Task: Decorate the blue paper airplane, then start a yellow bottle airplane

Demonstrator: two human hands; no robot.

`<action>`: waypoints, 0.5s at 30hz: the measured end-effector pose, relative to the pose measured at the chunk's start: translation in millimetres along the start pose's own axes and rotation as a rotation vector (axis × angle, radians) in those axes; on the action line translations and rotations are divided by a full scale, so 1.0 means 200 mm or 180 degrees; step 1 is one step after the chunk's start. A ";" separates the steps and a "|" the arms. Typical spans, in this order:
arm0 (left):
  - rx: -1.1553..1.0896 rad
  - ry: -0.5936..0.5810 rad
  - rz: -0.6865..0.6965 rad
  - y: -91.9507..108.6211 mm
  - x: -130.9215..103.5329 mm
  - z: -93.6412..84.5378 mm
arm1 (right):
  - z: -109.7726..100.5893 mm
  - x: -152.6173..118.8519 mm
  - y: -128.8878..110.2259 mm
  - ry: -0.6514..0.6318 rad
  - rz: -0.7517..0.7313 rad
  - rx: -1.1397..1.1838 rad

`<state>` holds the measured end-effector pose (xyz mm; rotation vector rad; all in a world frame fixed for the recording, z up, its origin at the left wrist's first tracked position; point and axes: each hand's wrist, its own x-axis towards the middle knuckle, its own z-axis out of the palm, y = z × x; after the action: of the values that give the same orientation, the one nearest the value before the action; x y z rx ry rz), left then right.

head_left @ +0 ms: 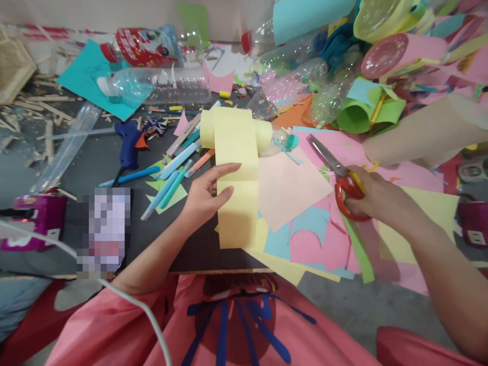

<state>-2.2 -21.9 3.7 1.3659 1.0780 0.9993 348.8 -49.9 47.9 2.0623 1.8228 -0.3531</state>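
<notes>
Red-handled scissors (345, 184) are gripped in my right hand (375, 195), their blades pointing up and left over the paper scraps. My left hand (208, 195) rests at the left edge of a long pale yellow paper strip (237, 213), thumb and fingers apart. The strip's far end lies over a clear plastic bottle (277, 141) with a teal cap, which is wrapped in yellow paper (208, 129) and lies on its side. A pale pink sheet (292, 185) sits just right of the strip.
Several markers (173, 188) and a blue glue gun (129, 145) lie to the left, near a phone (109, 229). Plastic bottles (163, 85) line the back. Coloured paper scraps (312, 244) and a cardboard tube (427, 132) spread on the right. A white cable (125, 300) crosses the lower left.
</notes>
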 end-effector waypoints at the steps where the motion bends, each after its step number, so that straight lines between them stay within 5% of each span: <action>1: -0.0030 0.0007 -0.0014 0.00 0.00 0.00 | 0.00 0.01 0.00 0.0008 0.0014 0.0173; 7: -0.0023 0.0025 0.0040 0.02 -0.01 0.00 | 0.00 0.03 0.03 0.0283 -0.0192 0.0715; 12: 0.0106 -0.0039 0.0141 0.00 0.01 0.00 | -0.07 -0.02 0.07 0.0760 0.0109 0.0799; 15: 0.0123 -0.0061 0.0161 0.00 0.01 -0.01 | -0.09 -0.07 0.11 0.0656 -0.0207 0.0889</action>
<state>-3.5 -20.0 2.9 1.4376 1.0578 1.0048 368.7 -56.1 72.8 2.3030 2.0659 -0.4497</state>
